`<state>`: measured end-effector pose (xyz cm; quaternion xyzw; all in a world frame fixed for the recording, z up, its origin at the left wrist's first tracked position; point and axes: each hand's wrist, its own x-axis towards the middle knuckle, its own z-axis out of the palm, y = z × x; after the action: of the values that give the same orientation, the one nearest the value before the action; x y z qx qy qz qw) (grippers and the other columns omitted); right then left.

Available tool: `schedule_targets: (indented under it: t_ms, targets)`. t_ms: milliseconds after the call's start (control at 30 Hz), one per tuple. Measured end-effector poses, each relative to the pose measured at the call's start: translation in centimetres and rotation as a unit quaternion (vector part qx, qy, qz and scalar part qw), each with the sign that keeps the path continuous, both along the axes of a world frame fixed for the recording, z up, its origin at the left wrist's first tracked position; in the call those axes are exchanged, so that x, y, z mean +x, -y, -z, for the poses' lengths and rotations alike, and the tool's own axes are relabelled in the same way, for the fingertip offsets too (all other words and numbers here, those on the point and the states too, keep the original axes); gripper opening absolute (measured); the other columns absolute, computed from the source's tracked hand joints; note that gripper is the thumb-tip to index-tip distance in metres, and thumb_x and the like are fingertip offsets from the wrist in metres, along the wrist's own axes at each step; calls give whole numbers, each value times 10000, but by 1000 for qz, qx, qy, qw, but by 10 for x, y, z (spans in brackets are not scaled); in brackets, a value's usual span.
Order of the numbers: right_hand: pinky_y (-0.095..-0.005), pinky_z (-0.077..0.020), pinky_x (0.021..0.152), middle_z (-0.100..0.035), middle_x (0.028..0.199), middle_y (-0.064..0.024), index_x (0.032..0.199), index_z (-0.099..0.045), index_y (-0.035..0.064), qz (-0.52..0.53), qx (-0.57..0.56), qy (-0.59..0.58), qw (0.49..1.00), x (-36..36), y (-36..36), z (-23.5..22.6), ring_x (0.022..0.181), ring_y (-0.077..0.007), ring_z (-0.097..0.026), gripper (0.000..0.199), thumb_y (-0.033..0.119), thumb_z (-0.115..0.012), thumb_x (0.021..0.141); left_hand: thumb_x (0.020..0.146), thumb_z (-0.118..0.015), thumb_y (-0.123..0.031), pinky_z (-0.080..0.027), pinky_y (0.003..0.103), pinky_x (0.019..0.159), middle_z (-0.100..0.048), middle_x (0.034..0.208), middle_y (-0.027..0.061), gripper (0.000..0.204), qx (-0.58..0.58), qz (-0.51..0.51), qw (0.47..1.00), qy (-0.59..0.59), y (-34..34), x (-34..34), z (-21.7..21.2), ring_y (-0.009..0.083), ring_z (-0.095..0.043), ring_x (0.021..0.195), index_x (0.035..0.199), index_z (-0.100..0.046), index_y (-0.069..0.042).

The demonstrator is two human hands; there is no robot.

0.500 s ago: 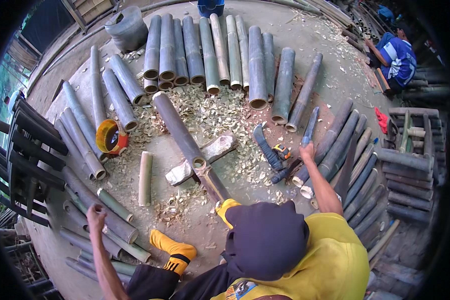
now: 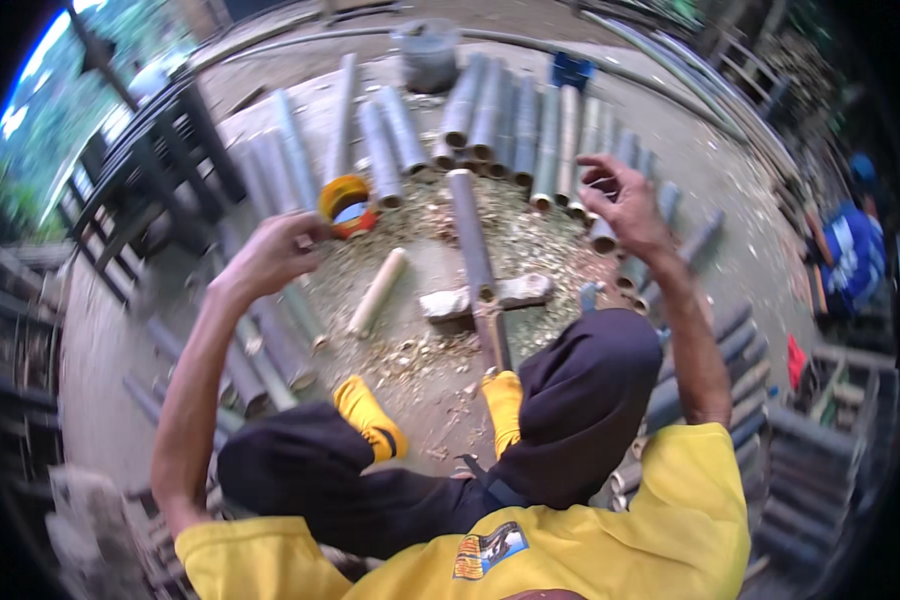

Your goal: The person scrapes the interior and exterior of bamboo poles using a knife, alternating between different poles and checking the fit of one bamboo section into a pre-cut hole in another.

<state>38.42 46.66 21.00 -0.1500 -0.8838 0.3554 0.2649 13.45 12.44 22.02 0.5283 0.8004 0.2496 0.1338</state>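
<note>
My left hand (image 2: 278, 250) is raised with loosely curled fingers, just left of a yellow and orange cut-open container (image 2: 342, 190); nothing shows in it. Held up in front of the row of upright-leaning bamboo tubes (image 2: 525, 130), my right hand (image 2: 622, 203) has bent, parted fingers and is empty. Between my hands a long dark bamboo tube (image 2: 470, 235) lies across a pale stone block (image 2: 525, 290). Its near end meets a split bamboo piece (image 2: 492, 335) that reaches my yellow-socked foot (image 2: 503, 405). A short pale bamboo piece (image 2: 378, 293) lies left of the stone.
Wood shavings (image 2: 420, 345) litter the ground. A grey tub (image 2: 425, 60) and a blue bucket (image 2: 570, 70) stand at the back. Dark bamboo racks (image 2: 160, 170) rise at the left, a stacked frame (image 2: 820, 430) at the right. A person in blue (image 2: 855, 255) sits at far right.
My right hand has let go of the dark narrow bamboo piece at the right and moved up and inward. My left hand has risen toward the container. The view has tilted up and shifted left.
</note>
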Motion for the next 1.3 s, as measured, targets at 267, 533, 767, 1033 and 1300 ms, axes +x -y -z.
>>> schedule_targets:
  t_ms: [267,533,767,1033,1300]
  targets:
    - [-340,-546,760,-651,941,-174,1183,-543,1,-305,155,92,935,-64,140,-101,850,-236,-651,372,179,-624,867,754,-657,-159,-493,339,761,-610,951,113,318,-130,42,991,-10,34,67,-40,211,-592,789,1019,-587,4]
    - [-316,-531,682,-662,878,-146,1189,-554,33,-319,68,30,945,-94,163,-62,762,-173,-648,445,351,-610,883,782,-677,-159,-499,297,756,-626,892,91,356,200,-32,976,76,15,85,-28,166,-621,805,1080,-553,-9]
    - [-293,-517,684,-664,884,-124,1173,-569,39,-332,24,24,943,-89,156,-59,768,-151,-637,428,339,-626,873,820,-678,-129,-504,241,707,-658,871,45,248,252,-34,962,100,8,93,-38,85,-611,773,1042,-626,-31]
    - [-304,-543,688,-684,849,-153,1114,-593,1,-313,-27,-34,949,-77,163,-68,748,-164,-665,380,298,-628,879,822,-679,-101,-507,222,656,-668,847,40,169,336,-64,934,106,2,105,-45,64,-611,747,978,-668,-37]
    - [-288,-553,690,-626,961,-142,1259,-464,-7,-342,-218,-38,913,-70,179,-79,791,-155,-627,422,222,-561,917,776,-670,-8,-542,258,658,-679,915,61,205,465,-65,883,-26,-1,113,-51,132,-663,808,977,-673,-49]
